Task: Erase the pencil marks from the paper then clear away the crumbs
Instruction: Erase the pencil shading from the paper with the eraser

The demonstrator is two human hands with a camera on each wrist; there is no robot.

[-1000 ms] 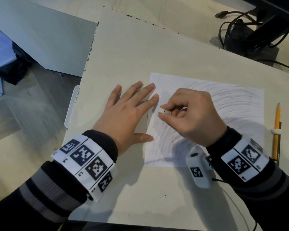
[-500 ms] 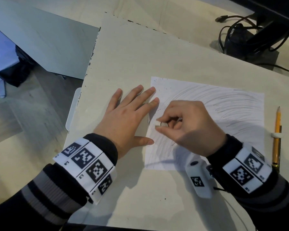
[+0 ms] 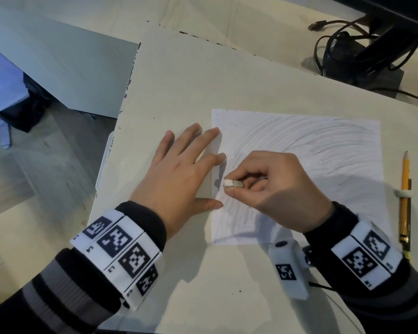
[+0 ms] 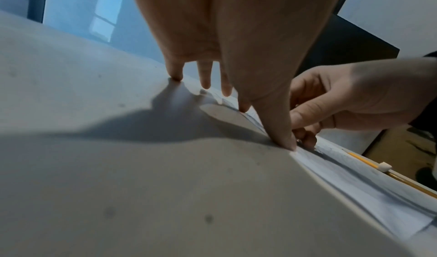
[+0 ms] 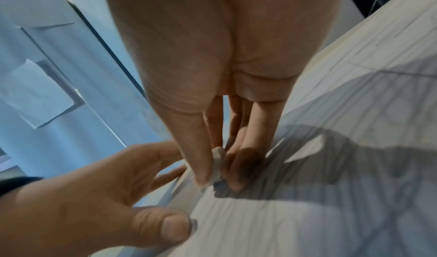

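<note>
A white sheet of paper (image 3: 323, 150) covered with curved grey pencil strokes lies on the pale table (image 3: 179, 88). My right hand (image 3: 275, 189) pinches a small white eraser (image 3: 228, 183) between thumb and fingers and holds it down on the sheet near its left edge. The eraser (image 5: 216, 167) also shows between thumb and fingertips in the right wrist view. My left hand (image 3: 179, 169) lies flat with straight fingers, its fingertips and thumb pressing on the paper's left edge. Dark crumbs (image 3: 227, 116) dot the sheet's top left corner.
A yellow pencil (image 3: 405, 196) lies to the right of the paper. Black cables and a monitor stand (image 3: 362, 56) sit at the back right. The table's left edge (image 3: 121, 112) drops to the floor close to my left hand.
My right hand has slid the eraser down the left part of the sheet, toward me. The left hand stays pressed on the paper's edge.
</note>
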